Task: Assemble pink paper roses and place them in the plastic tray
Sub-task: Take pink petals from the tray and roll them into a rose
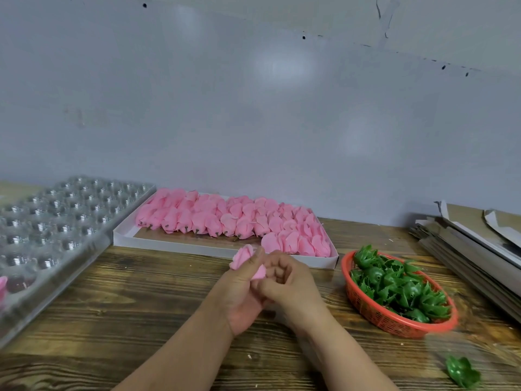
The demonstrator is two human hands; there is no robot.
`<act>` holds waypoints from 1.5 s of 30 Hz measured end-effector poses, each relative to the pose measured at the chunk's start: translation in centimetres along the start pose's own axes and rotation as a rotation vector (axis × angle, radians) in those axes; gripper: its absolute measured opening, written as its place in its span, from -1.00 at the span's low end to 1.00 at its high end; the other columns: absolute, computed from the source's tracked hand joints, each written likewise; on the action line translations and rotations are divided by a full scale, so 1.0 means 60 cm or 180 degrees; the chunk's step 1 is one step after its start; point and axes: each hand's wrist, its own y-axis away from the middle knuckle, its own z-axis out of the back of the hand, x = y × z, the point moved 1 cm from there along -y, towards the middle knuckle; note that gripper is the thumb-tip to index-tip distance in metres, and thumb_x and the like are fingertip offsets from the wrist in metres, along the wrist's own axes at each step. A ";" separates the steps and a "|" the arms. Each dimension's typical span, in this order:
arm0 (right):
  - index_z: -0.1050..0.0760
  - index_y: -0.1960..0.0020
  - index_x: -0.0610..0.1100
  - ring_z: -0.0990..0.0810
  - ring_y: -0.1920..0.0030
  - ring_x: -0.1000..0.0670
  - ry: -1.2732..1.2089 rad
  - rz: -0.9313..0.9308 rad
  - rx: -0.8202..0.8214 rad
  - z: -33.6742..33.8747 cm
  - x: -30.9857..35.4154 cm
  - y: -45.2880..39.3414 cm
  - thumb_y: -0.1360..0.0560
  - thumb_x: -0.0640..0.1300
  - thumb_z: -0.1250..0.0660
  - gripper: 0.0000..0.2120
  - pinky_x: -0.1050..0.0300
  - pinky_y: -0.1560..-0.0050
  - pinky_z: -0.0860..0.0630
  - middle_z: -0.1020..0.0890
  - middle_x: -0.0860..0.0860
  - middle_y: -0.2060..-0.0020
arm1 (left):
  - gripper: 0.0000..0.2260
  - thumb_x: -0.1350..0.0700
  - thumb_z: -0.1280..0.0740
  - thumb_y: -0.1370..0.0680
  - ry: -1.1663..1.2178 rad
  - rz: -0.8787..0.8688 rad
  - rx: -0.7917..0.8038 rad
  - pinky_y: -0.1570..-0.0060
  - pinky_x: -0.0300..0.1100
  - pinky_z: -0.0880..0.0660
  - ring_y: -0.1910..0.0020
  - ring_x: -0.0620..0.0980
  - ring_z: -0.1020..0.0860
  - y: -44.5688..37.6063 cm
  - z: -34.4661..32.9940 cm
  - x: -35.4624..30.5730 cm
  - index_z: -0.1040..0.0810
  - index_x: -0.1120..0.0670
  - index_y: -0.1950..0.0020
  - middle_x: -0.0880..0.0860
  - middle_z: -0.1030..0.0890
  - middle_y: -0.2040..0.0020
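Brimming basket (366,303) of green calyxes (400,286)

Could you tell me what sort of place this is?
Probably a small craft workbench: a box of pink flower heads, a red basket of green leaf cups, and a clear plastic tray on a wooden table.

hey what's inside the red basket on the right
The red basket holds a heap of green plastic leaf cups, piled above its rim. What lies under the top layer, and the basket's floor, are covered. One more green cup lies outside on the table.
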 end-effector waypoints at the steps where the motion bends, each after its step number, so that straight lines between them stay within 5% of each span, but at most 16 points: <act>1: -0.47 0.20 -0.23 -0.40 0.37 0.03 0.0269 0.0213 -0.0112 -0.004 -0.001 0.001 -0.21 -0.20 -0.41 -0.79 0.17 0.35 -0.34 -0.47 -0.01 0.43 | -0.70 -0.03 -0.39 -0.34 0.0121 -0.0033 -0.0043 0.07 -0.06 -0.58 0.18 0.07 -0.67 -0.003 -0.001 0.002 -0.71 0.19 0.14 0.20 -0.66 0.14; 3: -0.47 0.22 -0.17 -0.38 0.38 0.14 0.0660 0.0453 -0.0349 -0.010 -0.003 0.003 -0.21 -0.17 -0.42 -0.81 0.21 0.35 -0.35 -0.47 0.09 0.44 | -0.69 0.00 -0.40 -0.35 0.0326 -0.0054 -0.0167 -0.05 -0.02 -0.54 0.14 0.09 -0.67 -0.006 -0.002 0.005 -0.64 0.23 0.09 0.22 -0.66 0.12; 7: -0.48 0.26 -0.21 -0.40 0.42 0.14 0.0658 0.0430 -0.0434 -0.009 -0.003 0.002 -0.23 -0.19 -0.40 -0.85 0.24 0.39 -0.36 -0.47 0.06 0.47 | -0.72 0.02 -0.37 -0.37 0.0288 -0.0002 -0.0224 0.06 -0.06 -0.55 0.23 0.05 -0.66 -0.001 -0.006 0.004 -0.59 0.21 0.09 0.18 -0.65 0.20; 11: -0.52 0.41 -0.15 -0.40 0.59 0.07 -0.0322 -0.0341 0.0066 -0.005 -0.002 0.002 -0.34 -0.25 -0.37 -0.84 0.28 0.56 -0.31 -0.51 -0.07 0.55 | -0.62 -0.05 -0.40 -0.34 -0.0361 0.0134 -0.0280 0.50 -0.21 -0.33 0.58 -0.06 -0.37 0.004 0.001 0.003 -0.67 0.15 -0.04 0.05 -0.44 0.52; 13: -0.52 0.41 -0.16 -0.38 0.60 0.07 -0.0503 -0.0547 0.0210 -0.004 -0.002 0.002 -0.41 -0.26 -0.36 -0.78 0.29 0.58 -0.28 -0.52 -0.07 0.55 | -0.61 -0.07 -0.40 -0.34 -0.0421 0.0165 -0.0290 0.56 -0.23 -0.29 0.62 -0.05 -0.31 0.003 0.005 0.002 -0.70 0.14 -0.04 0.04 -0.31 0.59; 16: -0.49 0.28 -0.19 -0.41 0.54 0.09 -0.0263 -0.0275 0.0160 -0.006 0.000 0.001 -0.28 -0.21 -0.41 -0.90 0.27 0.54 -0.33 -0.51 0.01 0.53 | -0.59 -0.07 -0.36 -0.36 -0.0255 0.0140 -0.0290 0.48 -0.20 -0.33 0.50 -0.02 -0.43 0.002 0.001 0.002 -0.64 0.17 -0.07 0.10 -0.52 0.43; 20: -0.48 0.23 -0.29 -0.34 0.45 0.14 0.0515 0.0330 -0.0157 -0.009 -0.008 0.002 -0.21 -0.20 -0.36 -0.81 0.27 0.42 -0.30 -0.43 0.09 0.50 | -0.61 0.03 -0.39 -0.34 0.0202 0.0080 -0.0361 0.10 -0.06 -0.58 0.16 0.07 -0.66 0.000 -0.002 0.004 -0.59 0.24 -0.07 0.21 -0.66 0.10; 23: -0.53 0.36 -0.20 -0.39 0.53 0.10 -0.0131 -0.0098 0.0001 -0.009 -0.004 0.002 -0.25 -0.25 -0.35 -0.97 0.27 0.49 -0.33 -0.48 0.01 0.55 | -0.58 0.00 -0.42 -0.31 -0.0096 0.0146 -0.0313 0.24 -0.15 -0.47 0.33 0.01 -0.58 0.004 -0.003 0.002 -0.62 0.20 -0.08 0.14 -0.64 0.23; 27: -0.55 0.46 -0.11 -0.40 0.58 0.09 -0.0562 -0.0655 0.0436 -0.001 0.003 0.004 -0.30 -0.22 -0.37 -0.84 0.29 0.56 -0.33 -0.53 -0.04 0.54 | -0.60 -0.05 -0.40 -0.34 -0.0466 0.0251 -0.0356 0.54 -0.25 -0.26 0.59 -0.07 -0.30 0.005 0.001 0.006 -0.66 0.15 -0.08 0.03 -0.32 0.55; 31: -0.48 0.24 -0.21 -0.41 0.45 0.12 0.0415 -0.0077 0.0093 -0.002 0.000 0.005 -0.35 -0.35 -0.42 -0.88 0.25 0.43 -0.36 -0.49 0.02 0.47 | -0.64 0.00 -0.39 -0.34 0.0124 0.0202 -0.0423 0.27 -0.13 -0.48 0.32 0.05 -0.58 0.000 -0.004 0.006 -0.59 0.22 -0.01 0.17 -0.61 0.26; 37: -0.54 0.24 -0.20 -0.38 0.39 0.11 0.1180 0.0517 -0.0264 -0.011 0.000 0.009 -0.34 -0.17 -0.42 -0.89 0.10 0.34 -0.34 -0.49 -0.05 0.46 | -0.50 0.01 -0.41 -0.33 0.0598 0.0236 -0.0639 -0.06 -0.01 -0.50 -0.05 0.09 -0.61 -0.002 -0.009 0.005 -0.55 0.26 -0.19 0.17 -0.64 -0.05; 42: -0.42 0.42 -0.10 -0.33 0.47 0.08 0.0436 0.0136 -0.0123 -0.006 0.004 0.010 -0.34 -0.31 -0.38 -0.76 0.22 0.44 -0.26 -0.38 0.07 0.56 | -0.55 0.00 -0.39 -0.34 0.0290 0.0344 -0.0313 0.01 0.01 -0.53 0.05 0.09 -0.67 0.000 -0.002 0.003 -0.58 0.22 -0.14 0.19 -0.67 0.00; 45: -0.46 0.42 -0.16 -0.40 0.54 0.07 0.0146 -0.0136 -0.0076 -0.006 0.004 0.007 -0.40 -0.36 -0.37 -0.74 0.27 0.50 -0.33 -0.47 -0.02 0.57 | -0.75 -0.06 -0.36 -0.34 0.0147 0.0285 -0.0151 0.14 -0.08 -0.51 0.22 0.00 -0.66 -0.001 0.005 0.006 -0.71 0.09 0.22 0.07 -0.70 0.08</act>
